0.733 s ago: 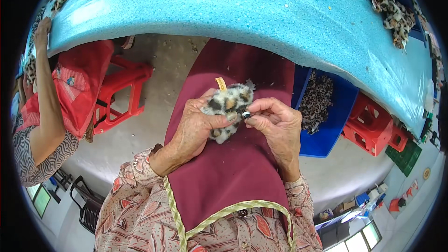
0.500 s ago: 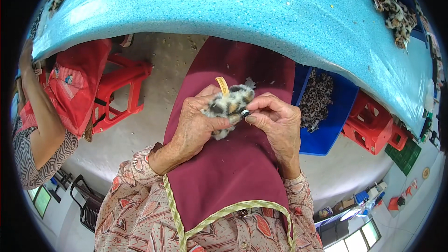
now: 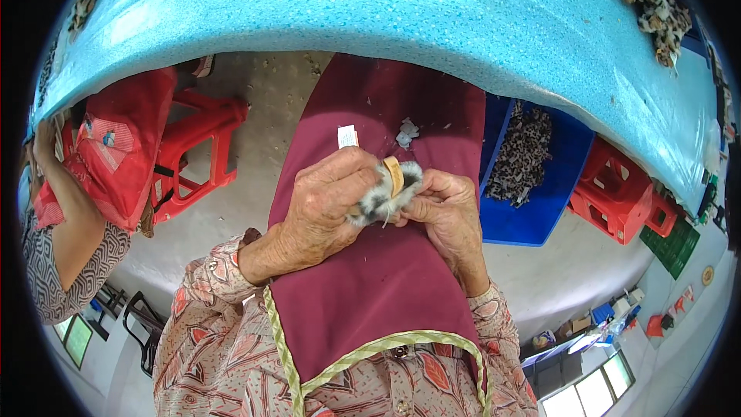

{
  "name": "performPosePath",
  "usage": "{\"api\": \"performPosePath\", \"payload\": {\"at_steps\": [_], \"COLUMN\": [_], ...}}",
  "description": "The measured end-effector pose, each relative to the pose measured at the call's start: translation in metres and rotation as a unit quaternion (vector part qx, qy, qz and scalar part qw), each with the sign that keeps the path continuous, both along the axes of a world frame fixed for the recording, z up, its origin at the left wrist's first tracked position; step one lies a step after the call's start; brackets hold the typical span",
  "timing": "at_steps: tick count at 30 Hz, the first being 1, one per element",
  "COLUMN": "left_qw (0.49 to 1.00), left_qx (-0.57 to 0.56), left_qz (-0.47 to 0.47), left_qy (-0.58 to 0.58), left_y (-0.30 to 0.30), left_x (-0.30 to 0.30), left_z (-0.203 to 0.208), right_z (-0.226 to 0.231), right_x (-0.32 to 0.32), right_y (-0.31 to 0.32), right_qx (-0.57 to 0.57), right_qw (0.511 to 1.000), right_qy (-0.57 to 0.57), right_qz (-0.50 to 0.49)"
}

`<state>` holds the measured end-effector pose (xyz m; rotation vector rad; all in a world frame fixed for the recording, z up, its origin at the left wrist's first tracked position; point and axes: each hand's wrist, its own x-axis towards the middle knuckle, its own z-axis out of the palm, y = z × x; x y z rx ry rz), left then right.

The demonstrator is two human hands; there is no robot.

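Over the maroon apron point(image 3: 370, 278) on my lap, a small furry plush piece point(image 3: 376, 202) in white, black and tan is held between both hands. My left hand point(image 3: 328, 199) is closed round its left side and covers much of it. At its right edge, my right hand point(image 3: 448, 207) pinches with thumb and forefinger. A yellow ribbon tag point(image 3: 394, 176) curves across the fur. Beyond my left knuckles a white label point(image 3: 347, 137) sticks out. Pale fluffy scraps point(image 3: 407, 133) lie on the apron just past the plush piece.
A blue-covered table point(image 3: 363, 8) curves across the front, with furry pieces point(image 3: 656, 11) at its far right. Right of my lap stands a blue bin point(image 3: 525, 224) of dark speckled scraps point(image 3: 521, 154). Red stools point(image 3: 204, 147) flank me; at left another person's arm point(image 3: 69, 201) is beside a red bag point(image 3: 127, 139).
The plush piece has turned in my hands, so the yellow tag now lies across it and a white label shows. The small dark item at my right fingertips is no longer visible.
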<state>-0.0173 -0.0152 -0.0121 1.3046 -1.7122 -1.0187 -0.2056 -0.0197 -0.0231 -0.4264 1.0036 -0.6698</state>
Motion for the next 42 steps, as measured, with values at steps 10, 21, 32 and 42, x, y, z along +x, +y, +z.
{"api": "performPosePath", "payload": {"at_steps": [10,21,32,42], "left_qw": [0.94,0.985,0.979,0.964], "left_qx": [0.288,-0.007,-0.055,0.105], "left_qz": [-0.104,-0.025,-0.014,0.0], "left_qy": [0.153,0.173,0.197,0.244], "left_y": [0.007,0.015,0.044,0.053], "left_x": [0.013,0.023,0.041,0.03], "left_z": [0.014,0.022,0.017,0.005], "right_z": [0.001,0.042,0.048,0.025], "right_x": [-0.005,0.018,0.046,0.01], "right_y": [-0.02,-0.01,-0.003,0.005], "right_qx": [-0.231,-0.442,-0.587,-0.354], "right_qw": [0.966,0.894,0.804,0.907], "right_qy": [-0.023,-0.004,-0.009,0.005], "right_qz": [0.115,0.07,0.091,0.227]}}
